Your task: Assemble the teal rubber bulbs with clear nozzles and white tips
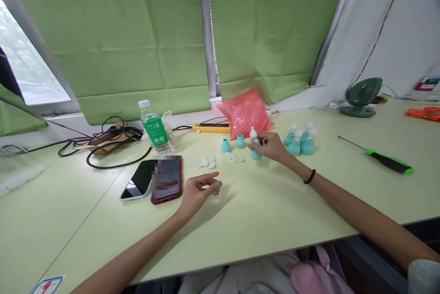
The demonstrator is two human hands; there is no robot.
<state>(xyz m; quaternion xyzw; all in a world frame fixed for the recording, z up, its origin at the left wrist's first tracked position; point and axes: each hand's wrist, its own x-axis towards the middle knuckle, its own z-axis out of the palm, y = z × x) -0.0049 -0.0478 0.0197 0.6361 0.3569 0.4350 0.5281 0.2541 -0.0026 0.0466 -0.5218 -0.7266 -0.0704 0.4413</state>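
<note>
My right hand has its thumb and fingers closed on a nasal aspirator, a small teal bulb with a translucent pointed tip. It stands upright at the table's middle; the fingers hide part of it. Just left are two teal bulbs without tips. Several aspirators with tips fitted stand grouped to the right of the hand. Loose translucent pieces and more clear parts lie in front of the bare bulbs. My left hand hovers nearer me, fingers apart, holding nothing.
Two phones lie left of my left hand, a water bottle behind them. Cables, a yellow meter and a red bubble-wrap bag line the back. At right are a screwdriver and a green fan.
</note>
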